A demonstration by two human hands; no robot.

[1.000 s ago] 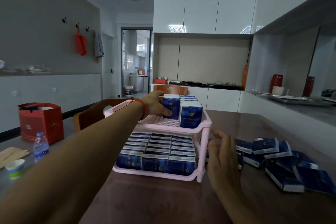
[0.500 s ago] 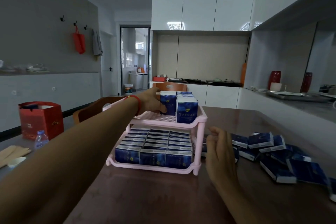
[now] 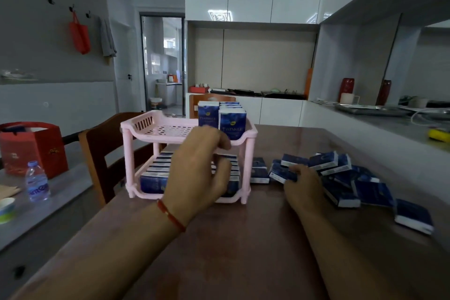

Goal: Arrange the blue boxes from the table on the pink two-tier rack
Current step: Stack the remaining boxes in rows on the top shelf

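The pink two-tier rack (image 3: 248, 134) stands on the brown table (image 3: 243, 251). Its lower tier is packed with blue boxes (image 3: 153, 180). On the upper tier, several blue boxes (image 3: 231, 121) stand upright at the right; the left part of that tier is bare. My left hand (image 3: 199, 173) hovers in front of the rack with its fingers loosely curled and holds nothing. My right hand (image 3: 305, 189) is lower right of the rack, with its fingers closed on one blue box (image 3: 280, 174) at the near edge of the loose pile (image 3: 341, 173).
One blue box (image 3: 414, 218) lies apart at the right front. A wooden chair (image 3: 97, 153) stands left of the rack. On the grey side surface sit a red bag (image 3: 36, 146), a water bottle (image 3: 36, 181) and a paper cup (image 3: 6, 209). A counter (image 3: 389, 126) runs along the right.
My left hand has let go of the upright box on the upper tier and drawn back toward me. My right hand has reached right to the pile and closed on a box.
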